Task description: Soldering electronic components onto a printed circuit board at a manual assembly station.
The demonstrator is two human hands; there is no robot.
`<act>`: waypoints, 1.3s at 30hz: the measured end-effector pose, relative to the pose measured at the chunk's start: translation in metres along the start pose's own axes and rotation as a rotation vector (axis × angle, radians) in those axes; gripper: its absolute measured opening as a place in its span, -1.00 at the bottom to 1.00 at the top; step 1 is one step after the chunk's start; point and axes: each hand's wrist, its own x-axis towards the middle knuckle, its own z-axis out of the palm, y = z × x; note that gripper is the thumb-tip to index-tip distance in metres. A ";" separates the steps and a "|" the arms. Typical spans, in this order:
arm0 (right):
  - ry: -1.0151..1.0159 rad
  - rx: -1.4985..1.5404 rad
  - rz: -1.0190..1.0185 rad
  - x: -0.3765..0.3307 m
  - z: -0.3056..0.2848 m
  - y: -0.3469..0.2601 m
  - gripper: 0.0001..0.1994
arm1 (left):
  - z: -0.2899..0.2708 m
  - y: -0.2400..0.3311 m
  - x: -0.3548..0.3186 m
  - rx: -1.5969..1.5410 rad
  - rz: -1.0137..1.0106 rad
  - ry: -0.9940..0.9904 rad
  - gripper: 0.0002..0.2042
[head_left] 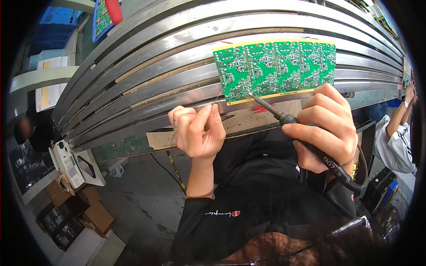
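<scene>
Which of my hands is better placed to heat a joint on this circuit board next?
Likely your right hand: it holds the soldering iron, tip at or just above the circuit board. Your left hand only pinches thin wire.

White print (332, 166) on soldering iron (320, 156); script (218, 213) on black top (262, 195).

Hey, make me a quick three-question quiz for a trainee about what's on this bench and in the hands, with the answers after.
1. Which hand holds the soldering iron?
2. True or false: the left hand pinches a thin solder wire.
3. What does the green circuit board panel lie over? A, a folded cloth; B, metal rails; C, a pane of glass.

Key: 1, the right hand; 2, true; 3, B.
</scene>
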 end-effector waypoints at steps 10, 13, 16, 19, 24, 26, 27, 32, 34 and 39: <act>0.263 0.105 0.058 -0.027 0.002 0.013 -0.78 | 0.001 0.000 -0.002 -0.051 0.002 0.017 -0.77; 0.442 0.156 0.077 -0.045 0.009 0.029 -0.77 | 0.000 0.000 -0.002 -0.082 -0.012 0.040 -0.78; 0.690 0.146 0.122 -0.058 0.024 0.057 -0.73 | -0.001 0.001 0.002 -0.062 0.095 -0.022 -0.83; 0.771 0.180 0.134 -0.066 0.036 0.066 -0.72 | -0.002 0.002 0.009 -0.029 0.132 -0.051 -0.84; 0.727 0.282 0.144 -0.059 0.050 0.052 -0.70 | -0.004 0.007 0.024 0.039 0.119 -0.098 -0.82; 0.689 0.271 0.138 -0.051 0.052 0.043 -0.71 | -0.002 0.006 0.033 0.034 0.139 -0.113 -0.84; 0.667 0.276 0.143 -0.048 0.053 0.040 -0.71 | 0.000 0.005 0.036 0.026 0.142 -0.135 -0.86; 0.588 0.332 0.170 -0.037 0.048 0.028 -0.72 | 0.010 0.003 0.047 0.035 0.138 -0.124 -0.84; 0.592 0.320 0.160 -0.034 0.050 0.027 -0.73 | 0.012 0.002 0.047 0.036 0.140 -0.084 -0.83; 0.592 0.286 0.144 -0.029 0.059 0.027 -0.76 | 0.013 0.002 0.044 0.027 0.085 -0.022 -0.82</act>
